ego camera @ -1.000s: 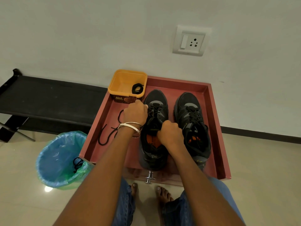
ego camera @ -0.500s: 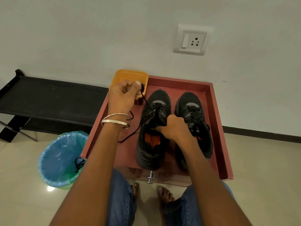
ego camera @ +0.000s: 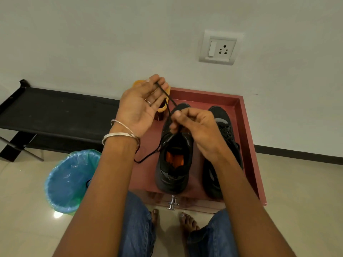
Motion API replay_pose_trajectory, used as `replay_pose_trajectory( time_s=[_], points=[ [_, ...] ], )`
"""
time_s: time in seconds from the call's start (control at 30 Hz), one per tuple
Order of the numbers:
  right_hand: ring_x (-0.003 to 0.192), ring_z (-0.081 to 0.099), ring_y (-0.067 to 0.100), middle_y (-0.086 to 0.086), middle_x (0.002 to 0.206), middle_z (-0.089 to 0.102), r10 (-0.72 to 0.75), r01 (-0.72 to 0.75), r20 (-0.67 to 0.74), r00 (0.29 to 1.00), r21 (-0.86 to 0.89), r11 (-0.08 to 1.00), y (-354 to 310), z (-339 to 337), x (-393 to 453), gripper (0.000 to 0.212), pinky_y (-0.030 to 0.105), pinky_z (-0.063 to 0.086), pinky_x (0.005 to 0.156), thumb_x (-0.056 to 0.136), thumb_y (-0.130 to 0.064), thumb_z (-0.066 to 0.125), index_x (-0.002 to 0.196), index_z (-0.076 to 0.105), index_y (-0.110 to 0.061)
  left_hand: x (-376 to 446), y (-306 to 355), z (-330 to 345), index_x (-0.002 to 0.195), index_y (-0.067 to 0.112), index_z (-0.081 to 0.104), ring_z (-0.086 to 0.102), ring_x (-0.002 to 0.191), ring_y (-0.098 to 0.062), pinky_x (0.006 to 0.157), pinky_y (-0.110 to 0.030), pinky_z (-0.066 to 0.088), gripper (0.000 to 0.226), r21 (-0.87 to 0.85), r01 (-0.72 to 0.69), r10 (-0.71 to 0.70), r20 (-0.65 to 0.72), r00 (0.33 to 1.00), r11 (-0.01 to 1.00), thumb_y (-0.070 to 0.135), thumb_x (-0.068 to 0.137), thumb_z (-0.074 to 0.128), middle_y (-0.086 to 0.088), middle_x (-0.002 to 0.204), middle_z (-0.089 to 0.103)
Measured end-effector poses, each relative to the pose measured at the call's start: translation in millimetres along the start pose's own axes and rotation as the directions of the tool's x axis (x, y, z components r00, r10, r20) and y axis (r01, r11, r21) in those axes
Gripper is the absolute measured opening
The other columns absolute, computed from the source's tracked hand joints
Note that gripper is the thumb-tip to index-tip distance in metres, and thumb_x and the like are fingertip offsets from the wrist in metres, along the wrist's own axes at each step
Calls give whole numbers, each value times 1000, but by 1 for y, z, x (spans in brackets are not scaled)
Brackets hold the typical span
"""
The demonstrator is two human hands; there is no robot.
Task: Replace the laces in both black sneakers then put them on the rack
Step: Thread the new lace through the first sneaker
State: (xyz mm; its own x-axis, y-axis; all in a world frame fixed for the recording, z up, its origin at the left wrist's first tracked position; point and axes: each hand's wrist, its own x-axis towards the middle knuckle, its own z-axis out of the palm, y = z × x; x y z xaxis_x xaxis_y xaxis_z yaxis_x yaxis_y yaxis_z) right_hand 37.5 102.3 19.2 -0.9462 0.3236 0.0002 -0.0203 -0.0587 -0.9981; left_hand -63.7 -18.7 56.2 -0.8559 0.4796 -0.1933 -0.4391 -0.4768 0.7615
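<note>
We see right shoe (ego camera: 221, 145) laced, left shoe (ego camera: 174, 156) in tray (ego camera: 248, 145) half laced. Left hand (ego camera: 138, 108) and right hand (ego camera: 194, 127) both pinch lace (ego camera: 168, 101). Rack (ego camera: 55, 108) waits far left.

left hand (ego camera: 138, 106): rose off the left sneaker (ego camera: 174, 151), palm now up, lace (ego camera: 168, 101) across fingertips
right hand (ego camera: 196, 128): lifted from tongue, now pinching lace
lace: pulled up taut
</note>
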Motion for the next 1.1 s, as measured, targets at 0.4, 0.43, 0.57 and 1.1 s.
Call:
replay_pose_trajectory(
  time_s=[0.4, 0.43, 0.57, 1.1],
  points=[
    [47, 47, 4, -2, 58, 56, 38, -115, -474, 879, -135, 984, 11, -46, 4, 24, 20, 43, 52, 94, -25, 60, 81, 72, -9, 25, -39, -54, 115, 19, 66, 56, 105, -19, 98, -34, 44, 26, 786, 272, 64, -366, 928, 555, 19, 89, 64, 0, 110, 62],
    [48, 47, 4, -2, 57, 56, 17, -110, -461, 887, -176, 978, 14, -43, 6, 25, 21, 43, 52, 94, -24, 60, 80, 72, -8, 23, -43, -53, 110, 23, 69, 58, 104, -20, 95, -30, 44, 22, 868, 275, 101, -344, 933, 414, 23, 88, 65, 0, 109, 66],
    [48, 47, 6, -1, 54, 56, -26, -89, -352, 936, -305, 948, 22, -27, 11, 25, 27, 40, 55, 94, -25, 61, 80, 72, -7, 20, -50, -40, 108, 32, 71, 61, 93, -18, 88, -31, 49, 24, 992, -27, 231, -2, 973, 125, 35, 84, 68, 4, 90, 66],
    [56, 57, 14, 12, 76, 68, 74, -167, -283, 956, -319, 933, 31, -38, 12, 15, 14, 45, 52, 94, -3, 56, 90, 70, -5, 28, -57, -50, 71, 24, 67, 63, 77, -21, 77, -36, 52, 15, 970, 6, 397, -104, 912, 241, 26, 86, 68, 3, 69, 64]
  ],
)
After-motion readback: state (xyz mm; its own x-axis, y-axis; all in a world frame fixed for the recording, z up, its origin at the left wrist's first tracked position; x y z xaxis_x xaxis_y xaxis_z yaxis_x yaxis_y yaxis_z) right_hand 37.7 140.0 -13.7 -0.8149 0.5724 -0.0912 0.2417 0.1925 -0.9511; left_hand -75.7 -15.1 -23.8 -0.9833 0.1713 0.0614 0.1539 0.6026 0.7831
